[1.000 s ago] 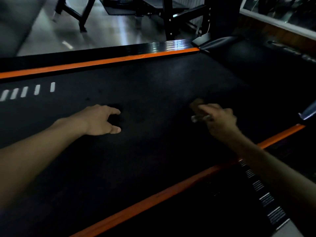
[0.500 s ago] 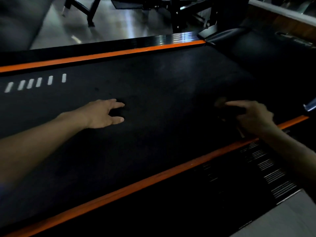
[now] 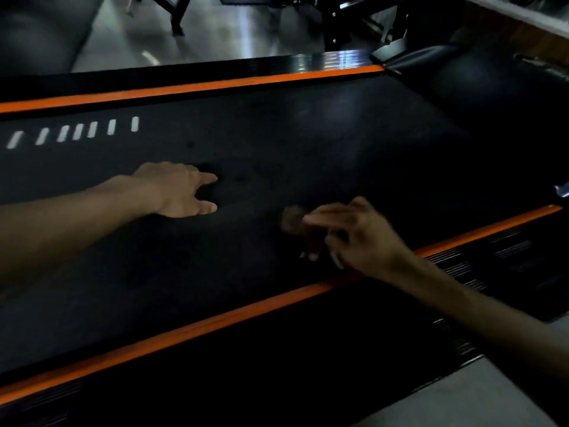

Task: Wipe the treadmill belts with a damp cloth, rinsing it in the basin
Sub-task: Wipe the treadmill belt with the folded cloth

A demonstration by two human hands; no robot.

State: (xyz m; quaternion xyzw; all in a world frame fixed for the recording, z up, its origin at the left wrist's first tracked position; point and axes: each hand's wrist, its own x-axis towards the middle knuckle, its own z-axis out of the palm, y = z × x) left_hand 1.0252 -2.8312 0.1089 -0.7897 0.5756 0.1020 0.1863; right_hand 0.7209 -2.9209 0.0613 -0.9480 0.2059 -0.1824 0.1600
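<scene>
1. The left hand (image 3: pixel 175 189) rests with spread, relaxed fingers on the black rubber treadmill belt (image 3: pixel 308 143).
2. The right hand (image 3: pixel 363 238) pinches a small, dark, blurred cloth (image 3: pixel 295 218) on the belt, near the orange side stripe (image 3: pixel 215 325).

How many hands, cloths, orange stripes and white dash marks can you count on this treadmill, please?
Hands: 2, the left hand and the right hand
Cloths: 1, a dark cloth in the right hand
Orange stripes: 2, far and near
White dash marks: 7
Total: 12
</scene>
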